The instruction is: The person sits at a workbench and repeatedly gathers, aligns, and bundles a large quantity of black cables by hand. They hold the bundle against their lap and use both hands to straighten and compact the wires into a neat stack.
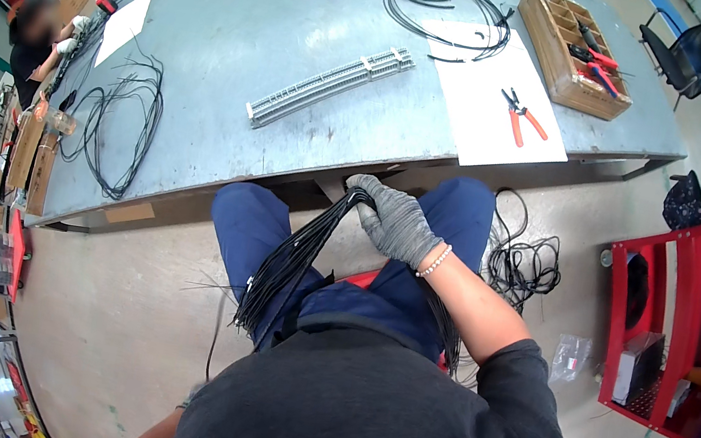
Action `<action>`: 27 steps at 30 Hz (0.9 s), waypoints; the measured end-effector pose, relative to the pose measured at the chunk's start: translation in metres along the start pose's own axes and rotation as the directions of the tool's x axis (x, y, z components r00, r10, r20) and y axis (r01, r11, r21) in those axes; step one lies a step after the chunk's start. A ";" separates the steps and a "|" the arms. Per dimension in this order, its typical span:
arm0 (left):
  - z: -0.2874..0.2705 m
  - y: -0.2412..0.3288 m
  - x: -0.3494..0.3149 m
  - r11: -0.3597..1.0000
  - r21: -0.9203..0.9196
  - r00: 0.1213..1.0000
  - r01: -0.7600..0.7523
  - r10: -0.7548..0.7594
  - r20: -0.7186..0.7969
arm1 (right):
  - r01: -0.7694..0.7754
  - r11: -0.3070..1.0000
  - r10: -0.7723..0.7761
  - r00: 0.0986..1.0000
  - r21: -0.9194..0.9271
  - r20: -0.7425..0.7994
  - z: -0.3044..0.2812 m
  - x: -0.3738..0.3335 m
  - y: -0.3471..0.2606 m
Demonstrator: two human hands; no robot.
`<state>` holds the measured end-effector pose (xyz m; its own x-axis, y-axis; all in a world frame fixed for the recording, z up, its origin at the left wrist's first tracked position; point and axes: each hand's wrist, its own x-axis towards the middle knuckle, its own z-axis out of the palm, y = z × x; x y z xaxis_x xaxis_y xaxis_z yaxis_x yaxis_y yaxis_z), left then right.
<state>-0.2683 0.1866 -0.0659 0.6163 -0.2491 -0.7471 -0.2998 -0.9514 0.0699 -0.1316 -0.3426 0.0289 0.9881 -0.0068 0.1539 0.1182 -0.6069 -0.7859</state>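
My right hand (399, 222), in a grey knit glove, is closed around the bent upper end of a thick bundle of black wires (297, 264). The bundle hangs down over my left thigh, its loose ends fanned out beside my hip. More black wires (442, 324) hang by my right thigh, partly behind my forearm. Of my left arm, only a piece of forearm (157, 434) shows low at the left of my body. My left hand is almost wholly hidden there, and its fingers cannot be seen.
Before me stands a grey metal table (214, 35) bearing a slotted grey strip (329, 87), orange-handled pliers (518, 117), cable coils (445, 1) and a wooden toolbox (567, 55). Tangled wire (525, 264) lies on the floor near a red cart (680, 315). A co-worker (32, 46) works at far left.
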 end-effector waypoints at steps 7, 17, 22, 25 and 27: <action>-0.005 -0.053 0.064 0.887 0.206 0.877 -0.413 0.325 0.355 | -0.014 1.000 0.014 1.000 0.005 0.005 -0.007 -0.002 -0.005; -0.322 0.275 0.095 0.648 -0.284 0.676 -0.706 0.497 -0.544 | 0.028 0.997 -0.028 1.000 -0.066 -0.004 -0.009 -0.004 -0.015; -0.319 0.282 0.102 0.667 0.115 0.436 -0.736 0.597 -0.674 | 0.005 0.996 -0.005 1.000 -0.087 0.009 -0.003 -0.004 -0.005; -0.311 0.286 0.105 0.538 -0.324 0.603 -0.778 0.498 -0.623 | 0.026 0.991 -0.025 1.000 -0.132 0.008 0.000 -0.004 -0.006; -0.294 0.296 0.095 0.258 -0.878 0.889 -0.403 0.340 -0.308 | 0.029 0.988 -0.027 1.000 -0.149 0.015 -0.001 -0.004 -0.009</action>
<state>-0.0849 -0.1721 0.0781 0.6701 -0.6003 -0.4366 0.3137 -0.3040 0.8995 -0.1363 -0.3377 0.0357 0.9859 0.0213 0.1663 0.1307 -0.7187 -0.6829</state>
